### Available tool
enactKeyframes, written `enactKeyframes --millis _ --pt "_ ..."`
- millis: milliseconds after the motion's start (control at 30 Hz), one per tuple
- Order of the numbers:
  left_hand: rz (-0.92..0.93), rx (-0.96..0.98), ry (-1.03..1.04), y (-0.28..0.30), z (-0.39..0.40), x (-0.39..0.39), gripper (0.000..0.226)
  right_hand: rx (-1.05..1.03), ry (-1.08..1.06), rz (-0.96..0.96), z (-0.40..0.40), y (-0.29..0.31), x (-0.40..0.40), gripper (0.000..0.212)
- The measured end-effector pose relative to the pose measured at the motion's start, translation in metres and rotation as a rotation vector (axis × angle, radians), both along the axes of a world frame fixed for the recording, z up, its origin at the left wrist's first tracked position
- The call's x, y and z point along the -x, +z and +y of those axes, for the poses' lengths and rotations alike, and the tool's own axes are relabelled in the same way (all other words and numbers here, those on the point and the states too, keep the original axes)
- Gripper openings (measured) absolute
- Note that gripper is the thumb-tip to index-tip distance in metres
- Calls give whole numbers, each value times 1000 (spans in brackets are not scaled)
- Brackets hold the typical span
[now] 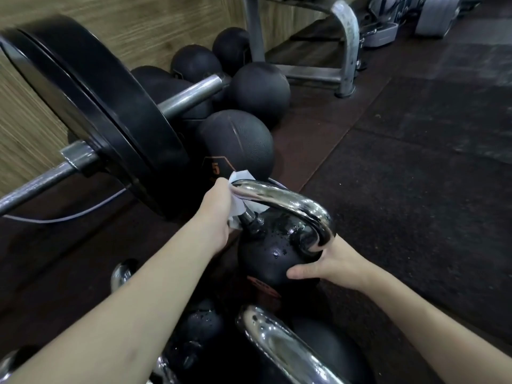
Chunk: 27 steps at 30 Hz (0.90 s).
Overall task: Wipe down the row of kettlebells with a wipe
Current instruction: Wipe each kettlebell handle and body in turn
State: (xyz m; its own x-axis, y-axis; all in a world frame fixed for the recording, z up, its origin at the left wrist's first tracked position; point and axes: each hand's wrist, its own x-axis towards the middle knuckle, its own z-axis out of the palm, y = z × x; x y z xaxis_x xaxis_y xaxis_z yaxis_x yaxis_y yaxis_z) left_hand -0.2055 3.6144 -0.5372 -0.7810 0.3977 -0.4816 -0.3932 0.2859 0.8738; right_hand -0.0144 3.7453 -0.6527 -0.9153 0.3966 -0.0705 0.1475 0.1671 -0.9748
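A black kettlebell (266, 253) with a chrome handle (288, 198) stands on the dark floor, its body dotted with water drops. My left hand (214, 214) presses a white wipe (239, 187) around the left end of that handle. On the right side my right hand (329, 266) grips the kettlebell's body just below the handle's base. Closer to me stands another kettlebell (327, 347) with a wet chrome handle (279, 342), and a third one (199, 325) lies under my left forearm.
A loaded barbell with big black plates (91, 106) lies to the left against a wooden wall. Several black medicine balls (238, 139) sit just behind the kettlebell. A grey metal rack frame (346, 51) stands further back. Rubber flooring (415, 176) stretches to the right.
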Motion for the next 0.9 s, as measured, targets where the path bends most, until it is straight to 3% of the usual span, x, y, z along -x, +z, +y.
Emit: enactKeyframes --millis 67,167,200,233,300,400,433,467,533,600,667,767,800,833,900 --pt "382 110 -87 4 2 -10 34 -9 -2 -9 -1 0 1 106" --pt "1438 332 -463 18 2 -40 47 -39 -27 -49 -2 -1 2 109" --pt "1692 427 -636 23 3 -55 54 -70 -34 -75 -1 -1 3 103" --pt "1840 523 -816 15 8 -67 54 -94 -23 -106 -1 -2 3 88" --pt "1953 578 -948 -3 19 -90 37 -139 65 -172 -2 1 4 51" --pt "2158 391 -839 -19 29 -90 29 -168 77 -240 1 10 -3 54" --pt "2196 284 -899 -19 25 -82 27 -158 66 -235 1 12 -1 49" --pt "2178 238 -964 -10 17 -75 27 -151 44 -193 -2 10 0 43" --pt "2033 319 -946 5 1 -58 38 -131 -3 -57 -3 6 1 75" --pt "1798 426 -765 9 -11 -42 49 -79 -13 4 -3 4 1 99" --pt "1382 300 -453 7 -14 -33 43 -54 2 8 -2 1 0 105" --pt "351 11 -24 13 -4 -26 36 -35 10 -13 0 -1 1 107" --pt "127 -70 21 12 -4 -26 37 -25 9 -13 0 -2 1 108" --pt "16 -120 45 10 -4 -26 37 -17 8 -14 -1 -2 1 109" --pt "35 -130 46 7 -3 -26 37 -9 16 -3 -2 -2 1 108"
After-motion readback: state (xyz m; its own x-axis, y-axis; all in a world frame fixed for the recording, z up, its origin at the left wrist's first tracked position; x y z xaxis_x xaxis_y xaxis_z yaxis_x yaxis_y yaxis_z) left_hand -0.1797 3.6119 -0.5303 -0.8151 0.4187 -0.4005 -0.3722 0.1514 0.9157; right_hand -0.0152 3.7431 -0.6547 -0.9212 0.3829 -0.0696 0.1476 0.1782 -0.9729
